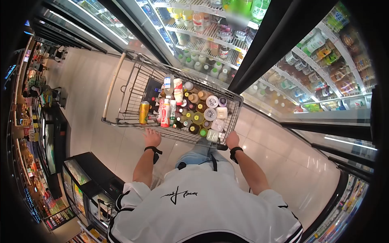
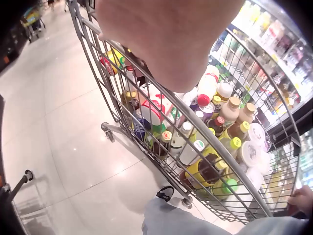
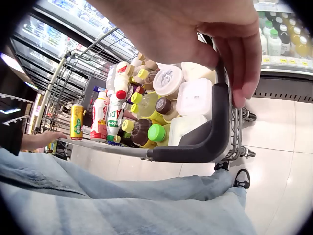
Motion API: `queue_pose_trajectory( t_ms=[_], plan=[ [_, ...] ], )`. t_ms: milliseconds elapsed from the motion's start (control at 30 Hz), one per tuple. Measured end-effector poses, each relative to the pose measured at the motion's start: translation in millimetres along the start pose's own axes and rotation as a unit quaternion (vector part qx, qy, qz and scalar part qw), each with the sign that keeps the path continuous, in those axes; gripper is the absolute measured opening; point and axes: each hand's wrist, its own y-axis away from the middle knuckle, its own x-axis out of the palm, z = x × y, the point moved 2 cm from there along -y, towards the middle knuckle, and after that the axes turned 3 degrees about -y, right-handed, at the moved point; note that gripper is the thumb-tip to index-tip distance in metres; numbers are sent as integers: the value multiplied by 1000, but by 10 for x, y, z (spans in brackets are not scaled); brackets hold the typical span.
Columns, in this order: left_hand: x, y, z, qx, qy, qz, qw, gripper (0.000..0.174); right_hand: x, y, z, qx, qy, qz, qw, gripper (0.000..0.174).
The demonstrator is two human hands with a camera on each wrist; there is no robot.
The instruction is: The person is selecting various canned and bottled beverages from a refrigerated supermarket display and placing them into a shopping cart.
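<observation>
A wire shopping cart, its black corner [image 3: 195, 147] closest to the right wrist camera, holds several bottles, a yellow can [image 1: 144, 112] and white-lidded tubs [image 1: 211, 101]. My left hand [image 1: 152, 138] rests on the near side rim, fingers fairly straight, beside the can; the left wrist view shows mostly the back part of this hand [image 2: 166, 39]. At the cart's right corner, my right hand [image 1: 232, 140] curls its fingers over the rim; in the right wrist view this hand [image 3: 210, 24] hangs over the corner, just beside the tubs.
Glass-doored drink coolers with stocked shelves [image 1: 221, 40] line the far side, and a dark door frame [image 1: 263, 48] stands close to the cart. The cart's pale handle [image 1: 114, 85] is at the left. Tiled floor [image 1: 91, 77] extends left; a dark display unit [image 1: 87, 182] stands at the lower left.
</observation>
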Motion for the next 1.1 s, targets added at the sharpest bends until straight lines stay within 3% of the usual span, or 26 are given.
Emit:
queue_pose_trajectory(
  t_ms=[33,67,200,333,500,567,767,833,933,1000,1100],
  plan=[
    [-137,-20,-20,-5,-2,70,998,55,27,-28,102,-4,-10,8,1000,20],
    [-146,-6,4,-2,-3,75,997,55,33,-4,195,-32,-13,-2,999,23],
    [-124,-45,-188,44,-14,59,997,55,328,-201,334,-14,-9,7,1000,26],
    [-143,-146,-317,105,20,64,992,51,229,-274,628,-16,0,43,999,28],
    [-128,-375,-320,97,29,7,995,49,137,-370,928,-5,12,35,999,20],
    [-62,-540,-276,110,13,44,993,48,190,-438,997,9,13,43,999,20],
    [-32,-790,-359,167,-1,141,976,49,262,-614,976,20,4,63,998,26],
    [90,-863,-298,151,21,64,986,48,349,-689,890,35,-11,76,996,27],
    [37,-923,-285,152,50,69,985,46,306,-783,686,21,-52,99,993,36],
    [41,-964,-294,149,51,72,985,45,-247,-706,787,-1,-218,-74,973,45],
    [157,-1016,-317,140,42,75,986,43,-1576,-489,1033,71,-182,-321,927,47]
  ],
)
